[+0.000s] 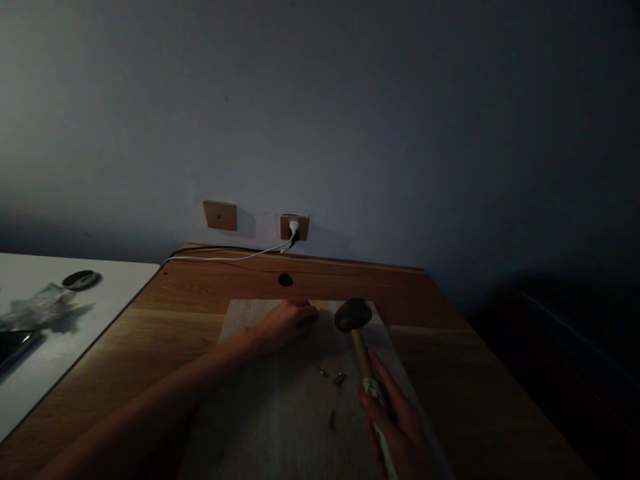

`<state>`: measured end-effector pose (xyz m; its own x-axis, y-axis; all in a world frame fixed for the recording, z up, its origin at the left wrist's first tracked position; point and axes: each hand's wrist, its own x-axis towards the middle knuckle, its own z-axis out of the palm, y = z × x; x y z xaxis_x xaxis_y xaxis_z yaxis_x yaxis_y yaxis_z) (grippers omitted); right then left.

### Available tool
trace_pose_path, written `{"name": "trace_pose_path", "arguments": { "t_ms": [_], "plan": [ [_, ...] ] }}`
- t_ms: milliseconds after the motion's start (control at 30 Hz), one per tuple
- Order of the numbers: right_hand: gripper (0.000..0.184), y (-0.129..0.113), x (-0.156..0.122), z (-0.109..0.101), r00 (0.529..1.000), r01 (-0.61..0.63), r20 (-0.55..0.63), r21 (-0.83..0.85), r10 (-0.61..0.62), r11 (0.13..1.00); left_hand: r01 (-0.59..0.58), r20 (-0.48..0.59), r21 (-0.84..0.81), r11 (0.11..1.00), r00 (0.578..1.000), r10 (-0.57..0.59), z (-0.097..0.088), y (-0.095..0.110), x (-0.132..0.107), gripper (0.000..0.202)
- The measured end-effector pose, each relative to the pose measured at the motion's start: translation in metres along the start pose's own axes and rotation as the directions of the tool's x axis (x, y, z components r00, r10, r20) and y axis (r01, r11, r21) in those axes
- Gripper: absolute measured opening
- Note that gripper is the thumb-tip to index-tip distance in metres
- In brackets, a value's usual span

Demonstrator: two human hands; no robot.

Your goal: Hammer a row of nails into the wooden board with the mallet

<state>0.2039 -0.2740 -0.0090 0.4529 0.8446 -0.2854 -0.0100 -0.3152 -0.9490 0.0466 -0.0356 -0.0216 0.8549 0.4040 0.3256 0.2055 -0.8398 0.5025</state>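
Observation:
A mallet (353,315) with a dark, rounded head and a wooden handle is gripped in my right hand (395,420), its head raised toward the far right of a pale board (280,413). Near the board's far edge rests my left hand (287,323), its fingers curled and pressed together; whatever they may hold is hidden. Between my hands and closer to me, several small metal pieces (339,379), like nails or screws, lie on the board. One of them, a thin piece (332,419), lies apart, nearer to me.
The board lies on a wooden table (190,293) set against a wall. A dark cable hole (285,280) is beyond the board. White and black cables run from a wall socket (295,227). To the left, a white surface (120,277) bears crumpled clear plastic (45,307) and a dark round object (81,280).

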Motion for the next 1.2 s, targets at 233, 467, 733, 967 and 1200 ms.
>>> {"name": "trace_pose_path", "arguments": {
  "t_ms": [233,467,733,967,1200],
  "plan": [
    [0.091,-0.005,-0.002,0.016,1.0,-0.004,0.014,0.02,0.004,1.0,0.029,-0.02,-0.096,0.995,0.999,-0.031,0.005,0.002,0.0,0.026],
    [0.089,-0.011,-0.002,0.033,1.0,0.012,0.024,0.019,-0.012,1.0,0.212,-0.041,-0.273,0.938,0.972,-0.232,0.008,-0.001,0.0,0.054],
    [0.083,-0.004,0.005,0.027,0.989,0.036,0.145,-0.09,-0.023,0.995,0.255,0.001,-0.35,0.902,0.962,-0.272,0.005,0.001,0.0,0.06],
    [0.082,-0.004,0.004,0.026,0.987,0.075,0.149,-0.117,-0.057,0.99,0.247,0.008,-0.299,0.922,0.967,-0.256,0.004,-0.001,0.0,0.061],
    [0.087,-0.011,0.001,0.022,0.995,0.076,0.062,-0.017,-0.075,0.997,0.017,0.099,0.112,0.994,0.995,-0.028,-0.026,0.028,-0.009,0.038]
  ]
}}
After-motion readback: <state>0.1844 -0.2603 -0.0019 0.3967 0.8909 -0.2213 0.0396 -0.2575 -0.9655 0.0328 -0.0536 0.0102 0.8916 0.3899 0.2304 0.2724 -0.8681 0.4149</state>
